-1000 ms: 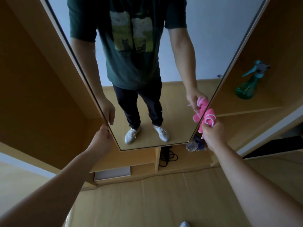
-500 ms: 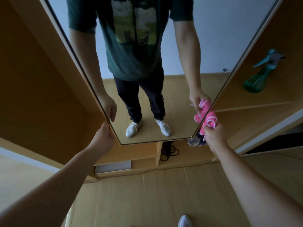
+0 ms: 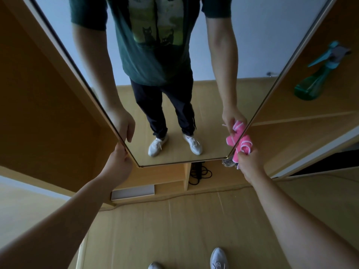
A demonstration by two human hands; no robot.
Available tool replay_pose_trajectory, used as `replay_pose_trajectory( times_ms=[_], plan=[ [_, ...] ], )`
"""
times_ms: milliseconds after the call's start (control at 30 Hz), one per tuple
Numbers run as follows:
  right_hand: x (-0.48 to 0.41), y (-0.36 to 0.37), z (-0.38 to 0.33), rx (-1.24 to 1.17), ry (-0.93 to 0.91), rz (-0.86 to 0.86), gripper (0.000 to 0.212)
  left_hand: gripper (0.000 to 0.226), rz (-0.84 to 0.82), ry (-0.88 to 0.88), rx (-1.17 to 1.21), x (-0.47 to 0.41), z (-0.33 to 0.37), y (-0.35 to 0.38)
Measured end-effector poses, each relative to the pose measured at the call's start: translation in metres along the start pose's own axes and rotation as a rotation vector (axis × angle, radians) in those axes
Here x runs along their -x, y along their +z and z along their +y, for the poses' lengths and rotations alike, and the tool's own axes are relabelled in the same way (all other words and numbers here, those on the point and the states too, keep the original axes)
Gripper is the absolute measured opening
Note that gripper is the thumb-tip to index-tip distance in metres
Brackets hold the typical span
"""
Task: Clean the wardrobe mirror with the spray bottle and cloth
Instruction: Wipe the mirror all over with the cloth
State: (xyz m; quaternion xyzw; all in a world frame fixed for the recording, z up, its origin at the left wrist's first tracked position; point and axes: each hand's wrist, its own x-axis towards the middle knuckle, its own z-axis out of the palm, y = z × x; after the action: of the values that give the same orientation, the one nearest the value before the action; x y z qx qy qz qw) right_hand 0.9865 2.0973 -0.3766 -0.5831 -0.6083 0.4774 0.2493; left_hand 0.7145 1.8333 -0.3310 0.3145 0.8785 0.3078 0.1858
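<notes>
Head view: left hand (image 3: 118, 164) grips mirror (image 3: 252, 35) at lower left edge, steadying; right hand (image 3: 250, 164) clutches bunched pink cloth (image 3: 243, 145) against lower right edge; spray bottle (image 3: 314, 82) stands on shelf (image 3: 310, 111) at right; I'd flatten cloth, wipe across in overlapping strokes.

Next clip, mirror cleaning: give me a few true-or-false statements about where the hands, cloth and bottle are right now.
1. The right hand holds a pink cloth against the right edge of the mirror. True.
2. The spray bottle is in the left hand. False: it sits on the shelf to the right, and the left hand grips the mirror's left edge.
3. A black cable lies in the compartment below the mirror. True.
4. The pink cloth is at the middle of the glass. False: it is near the lower right corner.
</notes>
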Motion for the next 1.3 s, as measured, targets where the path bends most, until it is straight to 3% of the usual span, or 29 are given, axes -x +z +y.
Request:
replay_pose_trajectory(
  times_ms=[233, 367, 567, 667, 767, 867, 1033, 1300],
  plan=[
    [-0.009, 0.015, 0.019, 0.049, 0.079, -0.021, 0.019, 0.039, 0.027, -0.028, 0.025, 0.003, 0.003, 0.008],
    [-0.012, 0.018, 0.029, 0.061, 0.13, -0.053, 0.023, 0.04, 0.037, -0.045, 0.012, 0.003, 0.001, 0.011],
    [-0.01, -0.003, 0.028, -0.024, 0.212, -0.119, 0.031, 0.065, -0.057, -0.107, 0.013, 0.004, 0.0, 0.007],
    [0.007, -0.022, 0.022, -0.076, 0.212, -0.11, 0.032, 0.037, -0.117, -0.193, -0.211, 0.01, -0.001, 0.007],
    [0.031, -0.037, 0.009, -0.079, 0.188, -0.142, 0.028, 0.018, -0.225, -0.11, -0.264, 0.027, 0.016, 0.007],
    [0.056, -0.045, -0.018, -0.015, 0.086, -0.232, 0.017, 0.013, -0.293, -0.036, -0.068, 0.043, 0.054, 0.005],
    [0.093, -0.044, -0.106, -0.129, -0.16, -0.533, 0.022, 0.004, -0.315, 0.13, 0.182, 0.055, 0.135, -0.015],
    [0.158, -0.04, -0.259, -0.323, -0.664, -0.693, 0.028, 0.046, -0.132, 0.254, 0.686, 0.082, 0.211, -0.1]
  ],
)
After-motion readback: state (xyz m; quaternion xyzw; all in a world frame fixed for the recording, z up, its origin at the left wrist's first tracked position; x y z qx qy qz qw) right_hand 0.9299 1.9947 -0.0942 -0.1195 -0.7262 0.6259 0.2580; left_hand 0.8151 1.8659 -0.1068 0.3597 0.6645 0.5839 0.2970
